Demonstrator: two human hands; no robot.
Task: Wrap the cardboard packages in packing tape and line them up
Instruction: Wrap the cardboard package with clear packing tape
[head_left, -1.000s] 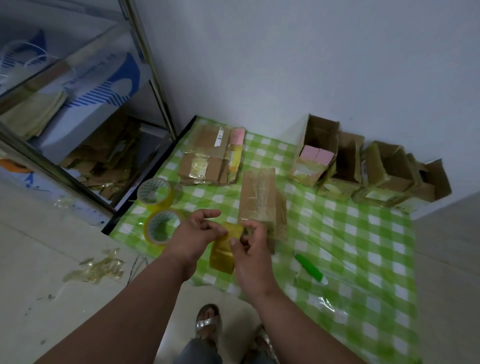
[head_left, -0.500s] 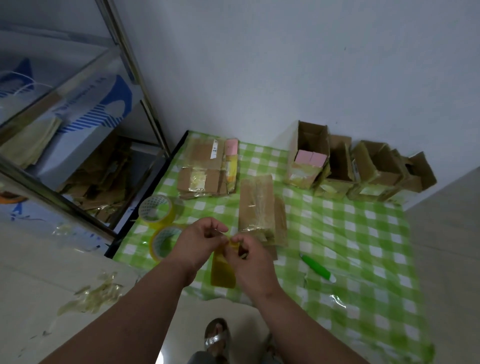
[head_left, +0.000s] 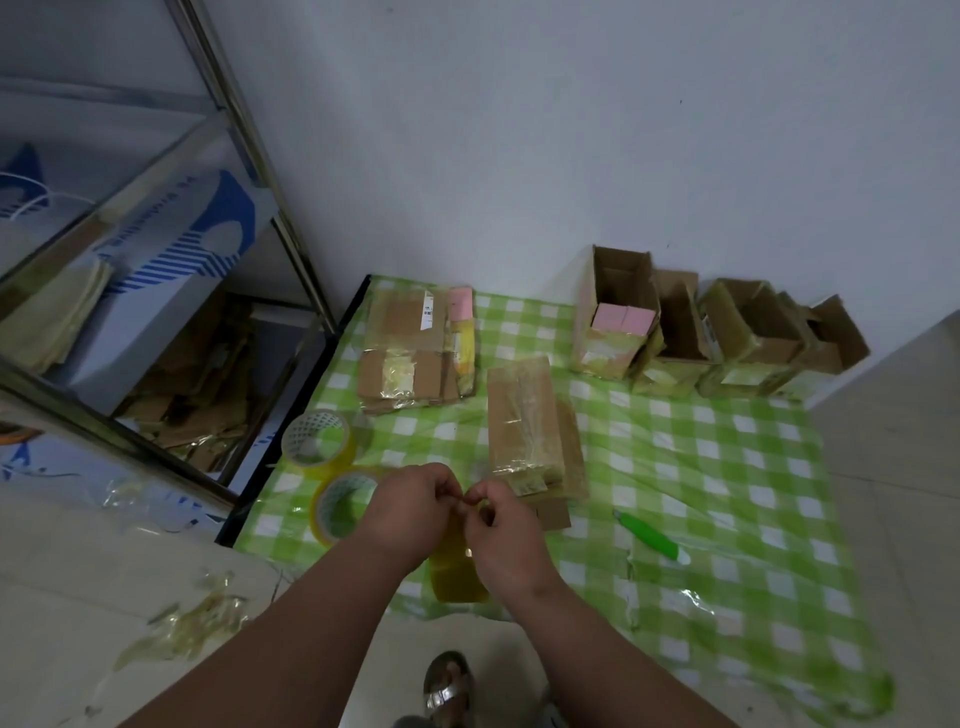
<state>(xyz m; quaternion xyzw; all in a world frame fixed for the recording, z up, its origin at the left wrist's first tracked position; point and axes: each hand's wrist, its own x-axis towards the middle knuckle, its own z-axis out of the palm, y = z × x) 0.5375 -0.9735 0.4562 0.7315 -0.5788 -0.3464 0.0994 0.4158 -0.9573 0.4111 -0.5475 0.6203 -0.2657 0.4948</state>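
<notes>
While pinching the top edge of a yellowish tape strip (head_left: 457, 571) between left hand (head_left: 410, 512) and right hand (head_left: 506, 540), hanging it over the green checked cloth (head_left: 727, 493). Taped-up cardboard package (head_left: 524, 426) lying flat just beyond, open boxes (head_left: 717, 332) lined along the wall, two tape rolls (head_left: 332, 467) left.

You get dim, flat indoor light w/ soft shadows. Small glare on the plastic cloth (head_left: 696, 597). Wide-angle bends the shelf frame (head_left: 249, 156); edges & lower right look blurry.
</notes>
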